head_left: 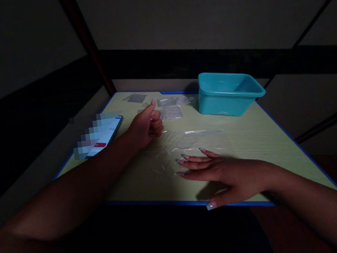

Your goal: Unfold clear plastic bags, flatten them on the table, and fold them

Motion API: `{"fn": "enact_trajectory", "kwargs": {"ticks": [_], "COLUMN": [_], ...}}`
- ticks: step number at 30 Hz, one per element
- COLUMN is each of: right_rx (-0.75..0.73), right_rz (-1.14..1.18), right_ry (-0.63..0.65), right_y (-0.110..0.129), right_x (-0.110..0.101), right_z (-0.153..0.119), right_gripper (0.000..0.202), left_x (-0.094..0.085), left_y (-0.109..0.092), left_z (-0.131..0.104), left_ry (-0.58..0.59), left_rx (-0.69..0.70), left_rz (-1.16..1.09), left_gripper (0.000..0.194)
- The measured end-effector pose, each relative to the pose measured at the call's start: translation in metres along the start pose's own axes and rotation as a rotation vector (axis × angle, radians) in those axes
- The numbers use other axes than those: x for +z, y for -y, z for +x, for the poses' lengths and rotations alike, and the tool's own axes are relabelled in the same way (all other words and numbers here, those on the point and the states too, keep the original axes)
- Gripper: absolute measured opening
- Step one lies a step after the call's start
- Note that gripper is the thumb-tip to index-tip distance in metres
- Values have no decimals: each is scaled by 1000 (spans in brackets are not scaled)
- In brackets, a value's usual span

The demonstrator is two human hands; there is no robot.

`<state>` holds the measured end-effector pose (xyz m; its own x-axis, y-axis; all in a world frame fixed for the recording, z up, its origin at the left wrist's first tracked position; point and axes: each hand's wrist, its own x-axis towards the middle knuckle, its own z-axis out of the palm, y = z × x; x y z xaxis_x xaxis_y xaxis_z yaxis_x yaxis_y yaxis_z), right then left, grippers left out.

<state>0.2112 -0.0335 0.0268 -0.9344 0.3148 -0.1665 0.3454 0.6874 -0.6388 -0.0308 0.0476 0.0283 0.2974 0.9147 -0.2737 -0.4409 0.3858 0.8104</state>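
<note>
Film (203, 139) lies under the spread, empty right hand (226, 172); left hand (146, 127) curls, hold unclear; tub (220, 104), packets (173, 112) beyond film.

Clear sheet (202, 138): glossy, crinkled plastic. Bin (219, 106): smooth plastic, soft sheen. Tabletop (262, 142): smooth, faintly wood-grained.

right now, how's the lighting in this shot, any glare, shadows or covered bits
Head view: dim overall, the pale yellow table standing out against dark surroundings; head view: thin streaks of glare on the clear plastic; head view: a soft shadow beside the right hand; head view: square mosaic blocks cover part of the phone.
</note>
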Motion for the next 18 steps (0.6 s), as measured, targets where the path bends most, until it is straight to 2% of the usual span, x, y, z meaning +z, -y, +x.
{"fn": "enact_trajectory", "kwargs": {"ticks": [9,18], "right_rx": [-1,-9], "right_rz": [26,16], "right_ry": [8,8], "right_y": [1,1], "right_x": [-5,-5], "right_z": [-1,-2], "right_gripper": [76,77], "left_x": [-1,-3], "left_y": [0,3], "left_z": [0,2], "left_ry": [-16,8], "left_rx": [-44,-18], "left_rz": [-107,-30], "left_gripper": [53,54]}}
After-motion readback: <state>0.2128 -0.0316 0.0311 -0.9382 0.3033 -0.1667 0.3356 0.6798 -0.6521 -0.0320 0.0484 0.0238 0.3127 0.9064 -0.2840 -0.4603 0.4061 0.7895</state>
